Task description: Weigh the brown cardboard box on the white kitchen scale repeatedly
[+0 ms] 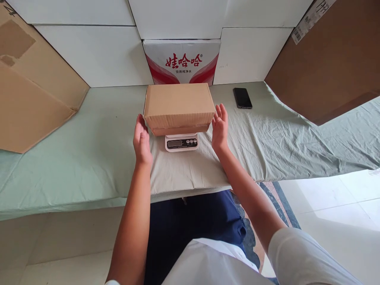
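Observation:
A closed brown cardboard box (179,106) rests on a small white digital scale (181,143), which stands on a pale green cloth-covered table (89,158). My left hand (141,139) is open just off the box's left side, palm facing the box, fingers near its lower left corner. My right hand (220,126) is open beside the box's right end, a small gap from it. Neither hand holds anything. The scale's display is too small to read.
A black phone (242,97) lies on the cloth at the back right. A white and red carton (182,61) stands behind the box against white boxes. Large flat cardboard pieces lean at the left (29,91) and right (335,59). The table's front edge runs near my lap.

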Tool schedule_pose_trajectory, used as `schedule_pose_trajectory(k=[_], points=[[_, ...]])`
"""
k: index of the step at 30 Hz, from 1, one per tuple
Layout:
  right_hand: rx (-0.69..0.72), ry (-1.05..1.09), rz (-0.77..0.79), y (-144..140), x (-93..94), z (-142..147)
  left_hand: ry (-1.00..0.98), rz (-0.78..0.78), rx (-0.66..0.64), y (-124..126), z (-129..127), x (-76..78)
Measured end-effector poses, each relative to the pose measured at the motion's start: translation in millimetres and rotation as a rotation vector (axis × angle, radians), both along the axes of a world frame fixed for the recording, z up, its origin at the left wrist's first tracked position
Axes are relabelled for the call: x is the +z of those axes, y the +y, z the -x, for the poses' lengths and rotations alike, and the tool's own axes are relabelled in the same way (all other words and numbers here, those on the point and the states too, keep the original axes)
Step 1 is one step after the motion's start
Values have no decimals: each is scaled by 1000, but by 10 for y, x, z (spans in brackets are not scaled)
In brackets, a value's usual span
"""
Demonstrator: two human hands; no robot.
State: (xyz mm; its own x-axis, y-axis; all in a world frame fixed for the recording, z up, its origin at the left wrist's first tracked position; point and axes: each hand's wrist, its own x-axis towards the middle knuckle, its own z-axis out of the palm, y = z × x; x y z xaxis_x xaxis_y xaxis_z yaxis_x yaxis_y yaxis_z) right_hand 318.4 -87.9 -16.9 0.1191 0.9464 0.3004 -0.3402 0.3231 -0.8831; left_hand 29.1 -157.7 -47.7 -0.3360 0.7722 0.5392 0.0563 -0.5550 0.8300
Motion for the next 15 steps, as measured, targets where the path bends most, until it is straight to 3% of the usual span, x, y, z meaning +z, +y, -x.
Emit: schedule_pose_trajectory(k=[15], points=[[29,-87,16,28,-38,-17,31,61,-22,-25,-23,42]])
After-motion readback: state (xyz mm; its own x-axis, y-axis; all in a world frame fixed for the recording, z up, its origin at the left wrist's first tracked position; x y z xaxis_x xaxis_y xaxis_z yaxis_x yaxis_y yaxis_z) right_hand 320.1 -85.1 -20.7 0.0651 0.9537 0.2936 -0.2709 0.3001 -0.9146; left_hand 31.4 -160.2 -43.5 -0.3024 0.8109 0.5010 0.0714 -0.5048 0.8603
